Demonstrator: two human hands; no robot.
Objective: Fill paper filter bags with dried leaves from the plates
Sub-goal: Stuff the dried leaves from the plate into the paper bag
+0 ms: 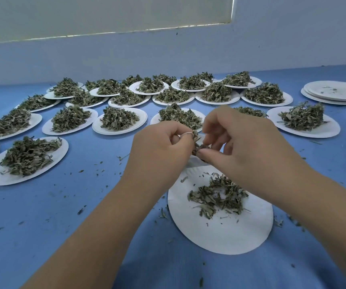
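Both hands meet above the far rim of a white paper plate (220, 232) that lies in front of me on the blue table. My left hand (159, 144) grips a white paper filter bag (193, 160), of which only the lower edge shows below the fingers. My right hand (236, 140) pinches a tuft of dried leaves (197, 142) at the bag's mouth. A thin, scattered heap of dried green leaves (218, 195) lies on the near plate.
Several white plates heaped with dried leaves (115, 119) cover the back and left of the table. A stack of nearly bare plates (335, 92) stands at the far right. Leaf crumbs (80, 209) dot the blue cloth. A pale wall (168, 51) bounds the far edge.
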